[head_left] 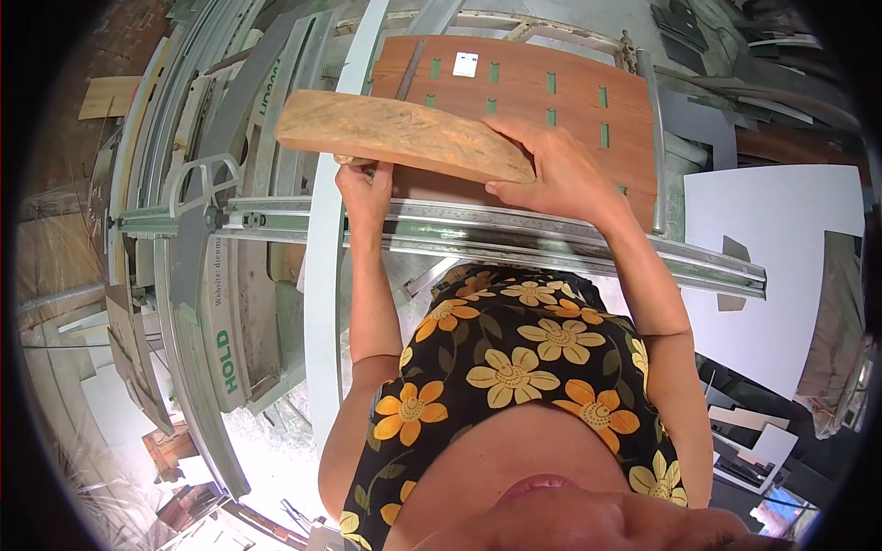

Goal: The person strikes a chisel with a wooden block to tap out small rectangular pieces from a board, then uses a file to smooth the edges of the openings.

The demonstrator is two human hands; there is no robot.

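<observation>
A thick wooden block [395, 133] is held up in front of my body, lying crosswise. My right hand [556, 170] grips its right end, with the thumb below and the fingers over the far side. Under the left part of the block is my left hand [366, 184], its fingers curled; what they hold, if anything, is hidden. Behind the block lies a reddish-brown panel [588, 92] with small green pieces and a white label [466, 64]. A long metal rail [551, 230] crosses just below both hands.
A pale upright strip [323, 303] runs on the left side, beside stacked metal profiles [165, 138] and a box marked HOLD [220, 340]. White sheets [772, 239] stand at the right. Scraps and offcuts [753, 441] lie at the lower right.
</observation>
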